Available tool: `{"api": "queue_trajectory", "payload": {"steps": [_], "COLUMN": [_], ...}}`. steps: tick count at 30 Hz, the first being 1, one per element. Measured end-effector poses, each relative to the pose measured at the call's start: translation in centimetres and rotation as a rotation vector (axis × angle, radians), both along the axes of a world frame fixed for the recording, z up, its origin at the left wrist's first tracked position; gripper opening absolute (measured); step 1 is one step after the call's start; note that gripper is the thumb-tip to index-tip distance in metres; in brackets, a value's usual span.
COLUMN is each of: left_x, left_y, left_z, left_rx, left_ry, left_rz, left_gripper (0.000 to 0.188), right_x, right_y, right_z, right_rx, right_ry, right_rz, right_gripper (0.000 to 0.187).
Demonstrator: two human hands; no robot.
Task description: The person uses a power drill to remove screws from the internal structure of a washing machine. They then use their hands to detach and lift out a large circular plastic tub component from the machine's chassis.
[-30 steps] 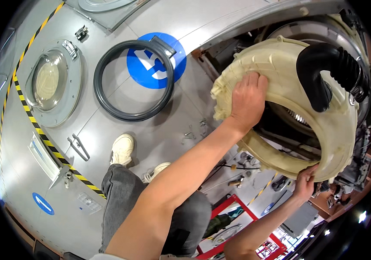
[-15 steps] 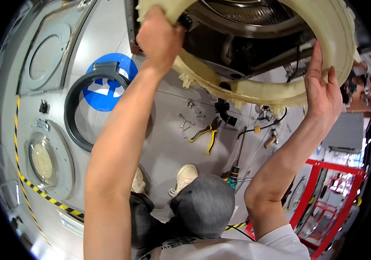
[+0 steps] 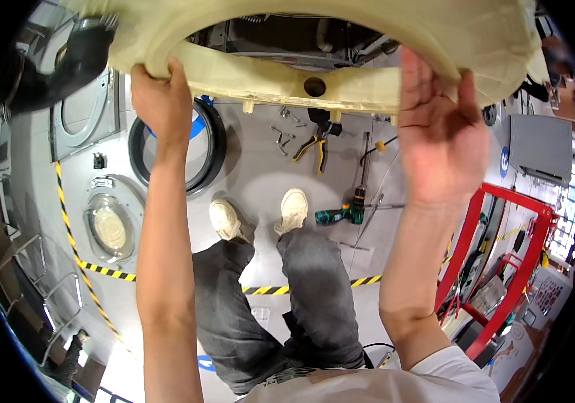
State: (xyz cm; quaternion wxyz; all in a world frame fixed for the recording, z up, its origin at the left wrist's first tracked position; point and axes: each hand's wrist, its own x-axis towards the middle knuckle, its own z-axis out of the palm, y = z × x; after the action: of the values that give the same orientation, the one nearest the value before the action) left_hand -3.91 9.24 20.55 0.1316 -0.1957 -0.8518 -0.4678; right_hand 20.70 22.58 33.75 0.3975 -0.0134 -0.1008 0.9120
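Note:
My left hand (image 3: 161, 107) grips the lower left rim of a large cream plastic tub cover (image 3: 254, 80), with the fingers out of sight behind it and the thumb on the near side. Under the lower right of the same ring, my right hand (image 3: 438, 144) is palm up, its fingers bent round the rim and the thumb spread on the near side. The cover hangs in the air in front of me, tilted, with a small round hole in its lower wall. A thick black hose (image 3: 93, 57) with a metal clamp reaches its upper left side.
On the floor lie a black ring (image 3: 217, 148), yellow-black pliers (image 3: 320, 151), several screws (image 3: 281, 140) and a green-black power drill (image 3: 348, 210). At left are a round washer door (image 3: 111, 228) and a grey panel. A red frame (image 3: 465, 269) stands right, near a grey box (image 3: 541, 148).
The cover has been raised closer to me and levelled. My left hand has shifted from high on its rim to lower left. I stand more upright, and the hose has come into view.

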Motion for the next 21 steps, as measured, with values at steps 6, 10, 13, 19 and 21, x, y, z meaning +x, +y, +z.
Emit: {"api": "queue_trajectory", "payload": {"steps": [6, 10, 13, 19, 21], "left_x": [-1.0, 2.5, 6.8, 15.6, 18.5], "left_y": [-7.1, -14.7, -19.8, -27.0, -29.0], "left_z": [2.3, 4.2, 7.1, 12.3, 13.9], "left_rx": [0.231, 0.527, 0.775, 0.876, 0.978], "left_ry": [-0.171, -0.599, -0.994, -1.052, -1.015], "left_rz": [-0.341, -0.273, 0.176, 0.76, 0.792], "left_gripper": [0.039, 0.046, 0.05, 0.059, 0.061], "right_x": [-0.3, 2.7, 5.8, 11.0, 12.2], "right_y": [-7.6, -16.0, -20.3, -25.0, -25.6], "right_z": [4.7, 8.1, 10.4, 15.3, 16.9], "right_rx": [-0.149, -0.333, -0.366, -0.498, -0.614], "right_ry": [-0.225, -0.108, -0.088, -0.246, -0.264], "right_rz": [0.018, 0.08, 0.28, 0.62, 0.707], "right_gripper": [0.048, 0.039, 0.035, 0.024, 0.023]}}
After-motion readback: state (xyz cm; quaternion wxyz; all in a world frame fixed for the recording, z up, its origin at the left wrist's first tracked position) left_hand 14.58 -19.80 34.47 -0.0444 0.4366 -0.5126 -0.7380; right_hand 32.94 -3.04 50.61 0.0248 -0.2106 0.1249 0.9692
